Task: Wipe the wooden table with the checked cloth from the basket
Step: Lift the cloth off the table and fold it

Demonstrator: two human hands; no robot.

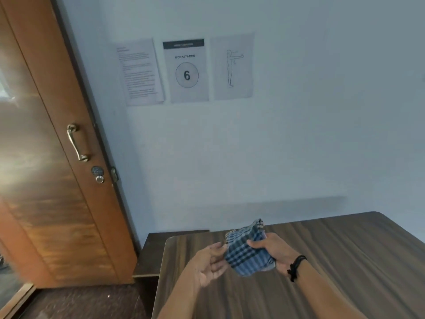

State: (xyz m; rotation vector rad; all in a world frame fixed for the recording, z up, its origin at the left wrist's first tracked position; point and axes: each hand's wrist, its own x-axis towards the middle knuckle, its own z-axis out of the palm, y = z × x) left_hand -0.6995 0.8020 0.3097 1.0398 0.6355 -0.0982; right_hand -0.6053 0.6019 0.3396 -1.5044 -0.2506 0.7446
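Pale wall (299, 134) is seen ahead, evenly lit. Three sheets are pinned side by side: text sheet (139, 72), "WORKSTATION 6" sheet (186, 70), figure sheet (232, 66). Wooden door (46, 180) is recorded at left, fitted with handle (77, 142) and lock (97, 173). Dark floor (80, 302) is noted below.

Numbered workstation room; workstation sign (186, 70), posture diagram (232, 66), wooden door (50, 180)

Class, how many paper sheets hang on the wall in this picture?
3, in a row: a text sheet at left, the Workstation 6 sign in the middle, a standing-figure diagram at right. Another sheet may lie under the left one.
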